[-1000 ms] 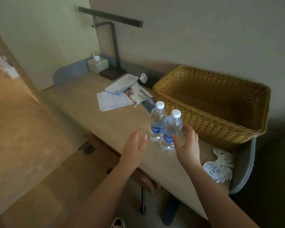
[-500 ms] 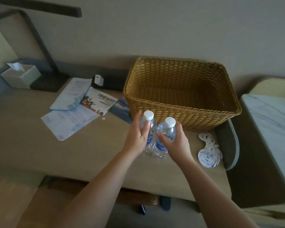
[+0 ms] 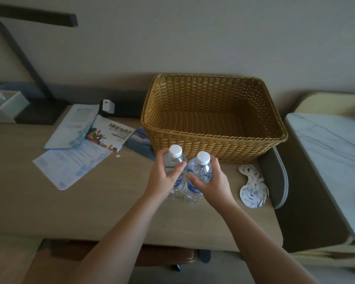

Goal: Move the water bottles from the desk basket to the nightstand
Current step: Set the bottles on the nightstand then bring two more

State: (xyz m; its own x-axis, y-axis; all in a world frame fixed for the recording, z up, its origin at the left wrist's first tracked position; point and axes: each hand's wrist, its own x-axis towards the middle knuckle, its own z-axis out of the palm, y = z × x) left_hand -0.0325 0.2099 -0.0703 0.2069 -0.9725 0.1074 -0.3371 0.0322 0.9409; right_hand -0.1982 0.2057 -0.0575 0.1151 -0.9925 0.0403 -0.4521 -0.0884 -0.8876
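Two clear water bottles with white caps and blue labels stand side by side on the desk [image 3: 90, 206], just in front of the wicker basket [image 3: 211, 144]. My left hand [image 3: 162, 179] grips the left bottle [image 3: 175, 160] around its body. My right hand [image 3: 211, 183] grips the right bottle [image 3: 201, 169] the same way. Both bottles are upright and touch the desk. The basket holds nothing that I can see. A white marble-topped nightstand [image 3: 336, 156] stands to the right of the desk.
Leaflets and papers [image 3: 78, 144] lie on the desk to the left of the basket. A tissue box [image 3: 4, 107] and a lamp base [image 3: 39, 115] stand at the back left. White round tags [image 3: 252, 187] lie right of the bottles, beside a grey padded desk edge [image 3: 275, 177].
My hands went from hovering open beside the bottles to closing around them, one bottle in each. The view has swung to the right and nearer, bringing the nightstand into sight.
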